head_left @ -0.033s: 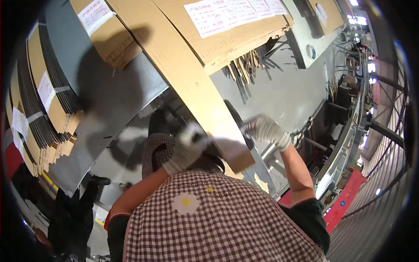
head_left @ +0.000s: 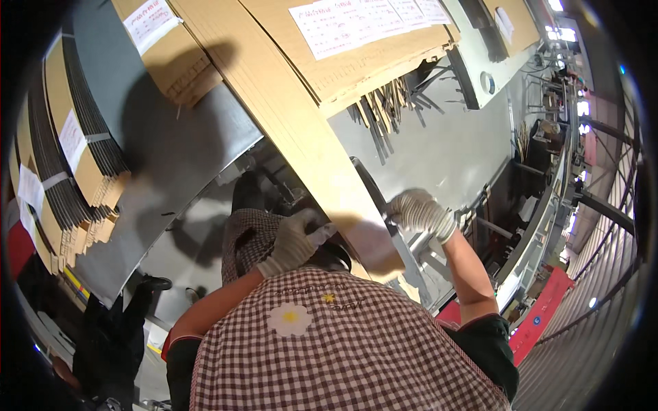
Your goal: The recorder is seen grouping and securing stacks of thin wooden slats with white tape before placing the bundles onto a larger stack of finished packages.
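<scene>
1. While gloved in white, left hand (head_left: 293, 241) curled round the near left edge of a long cardboard sheet (head_left: 295, 116), fingers closed on that edge and thumb on top.
2. Right hand (head_left: 419, 211), also in a white glove, set on the right edge of the same sheet near its near end; fingers bent and pressed down there, though whether actually pinching the edge cannot be told.
3. Cardboard sheet running from the far left down to the near middle, between the two hands, over a grey metal tabletop (head_left: 452, 151).
4. Near end of the sheet blurred, just above the red-and-white checked apron (head_left: 343, 356) with a daisy patch (head_left: 290, 318).
5. Second, wider cardboard stack (head_left: 356, 68) lying just right of the long sheet, with a white paper label (head_left: 363, 24) stuck on top.
6. Thin dark strips (head_left: 384, 113) fanned out from under that stack onto the grey tabletop.
7. At far left, bundles of flat cardboard (head_left: 82, 171) standing on edge, tied with white bands and carrying white labels.
8. Another small carton (head_left: 171, 48) at the far top left, also labelled, casting a dark shadow on the grey surface below.
9. On the right, metal rails and machine frames (head_left: 548, 192) well apart from the hands, with a red mat (head_left: 541, 315) on the floor near them.
10. At lower left, another person's dark clothing and shoe (head_left: 156, 282) on the floor.
</scene>
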The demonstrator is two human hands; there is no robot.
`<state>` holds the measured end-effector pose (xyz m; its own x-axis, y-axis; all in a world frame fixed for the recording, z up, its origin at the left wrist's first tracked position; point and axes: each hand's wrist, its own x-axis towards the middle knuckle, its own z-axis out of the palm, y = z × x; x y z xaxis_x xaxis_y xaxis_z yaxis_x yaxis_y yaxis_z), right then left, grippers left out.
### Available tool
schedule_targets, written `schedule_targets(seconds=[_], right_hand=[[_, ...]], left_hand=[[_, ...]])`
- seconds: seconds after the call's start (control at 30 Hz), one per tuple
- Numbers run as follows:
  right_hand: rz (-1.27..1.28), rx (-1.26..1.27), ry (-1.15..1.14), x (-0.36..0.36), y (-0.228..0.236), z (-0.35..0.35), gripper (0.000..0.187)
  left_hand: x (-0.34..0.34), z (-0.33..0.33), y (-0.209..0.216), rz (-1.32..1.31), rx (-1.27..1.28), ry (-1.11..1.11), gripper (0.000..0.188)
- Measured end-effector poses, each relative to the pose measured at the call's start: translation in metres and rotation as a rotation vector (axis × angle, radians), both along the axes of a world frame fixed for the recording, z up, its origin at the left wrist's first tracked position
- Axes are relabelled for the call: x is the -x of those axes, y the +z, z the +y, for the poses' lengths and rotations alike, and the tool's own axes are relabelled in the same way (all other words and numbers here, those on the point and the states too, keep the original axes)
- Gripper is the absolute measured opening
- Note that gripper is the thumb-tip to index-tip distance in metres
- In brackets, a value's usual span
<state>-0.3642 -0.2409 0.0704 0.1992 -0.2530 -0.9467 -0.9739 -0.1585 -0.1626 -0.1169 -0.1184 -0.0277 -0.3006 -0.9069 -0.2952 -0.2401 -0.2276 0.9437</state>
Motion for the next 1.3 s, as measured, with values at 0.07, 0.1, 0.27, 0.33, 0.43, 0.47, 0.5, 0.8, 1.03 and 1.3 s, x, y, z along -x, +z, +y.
schedule_targets(seconds=[0.07, 0.1, 0.27, 0.33, 0.43, 0.47, 0.5, 0.8, 1.03, 1.3], right_hand=[[-0.122, 0.243, -0.074, 0.004, -0.009, 0.006, 0.03], [-0.237, 0.486, -0.163, 0.006, -0.014, 0.013, 0.033], [-0.516, 0.733, -0.234, -0.062, -0.03, -0.02, 0.043], [-0.636, 0.693, -0.307, -0.046, -0.008, -0.03, 0.046], [-0.96, 0.72, -0.207, -0.065, 0.021, -0.033, 0.049], [-1.155, 0.796, -0.023, -0.077, 0.034, -0.027, 0.048], [-1.011, 0.633, 0.146, -0.091, 0.045, -0.018, 0.044], [-0.406, 0.995, 0.418, -0.045, -0.04, -0.076, 0.021], [-0.607, 1.208, -0.165, -0.12, -0.033, 0.016, 0.057], [-0.608, 1.179, -0.188, -0.131, -0.053, 0.019, 0.061]], left_hand=[[0.004, -0.009, -0.015, 0.014, 0.16, 0.421, 0.051], [-0.002, -0.039, -0.008, 0.395, -0.06, 0.585, 0.057], [0.016, -0.118, 0.003, 0.516, -0.242, 0.907, 0.071], [0.0, -0.105, 0.006, 0.676, -0.316, 0.779, 0.079], [-0.005, -0.062, 0.03, 0.492, -0.023, 0.744, 0.065], [-0.003, -0.053, 0.053, 0.565, -0.044, 0.661, 0.06], [-0.004, -0.047, 0.045, 0.302, 0.237, 0.57, 0.052], [0.002, -0.042, -0.066, 0.698, -0.286, 0.802, 0.014], [0.013, -0.031, -0.239, 0.312, -0.112, 0.486, 0.035], [0.051, -0.11, -0.253, 0.481, -0.332, 0.4, 0.034]])
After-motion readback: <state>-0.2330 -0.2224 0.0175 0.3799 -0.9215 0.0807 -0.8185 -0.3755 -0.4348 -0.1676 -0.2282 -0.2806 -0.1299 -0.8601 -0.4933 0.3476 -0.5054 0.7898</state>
